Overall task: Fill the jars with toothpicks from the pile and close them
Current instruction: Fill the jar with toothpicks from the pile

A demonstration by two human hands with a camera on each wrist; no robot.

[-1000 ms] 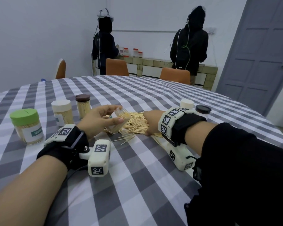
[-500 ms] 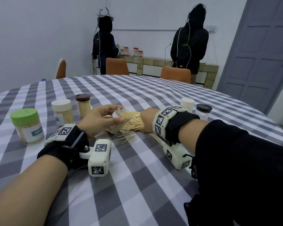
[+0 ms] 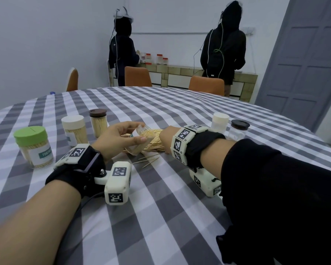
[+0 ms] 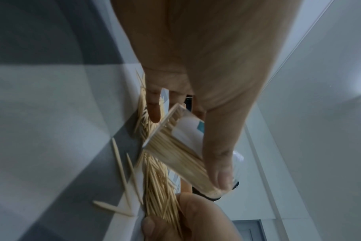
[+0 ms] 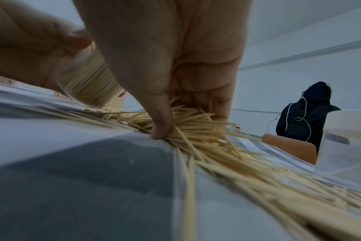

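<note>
At the pile (image 3: 155,142), right hand (image 3: 165,139) slid closer to tilted jar (image 3: 141,138)

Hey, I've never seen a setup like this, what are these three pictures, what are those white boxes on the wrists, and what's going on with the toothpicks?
No robot here: a person wears cameras. The wide picture comes from the head; the two close ones from white boxes strapped to each wrist. On the checked tablecloth lie a toothpick pile, three closed filled jars at left, led by the green-lidded jar, and two lidded jars at right. The left hand holds a tilted open jar, partly filled. The right hand pinches toothpicks from the pile.
</note>
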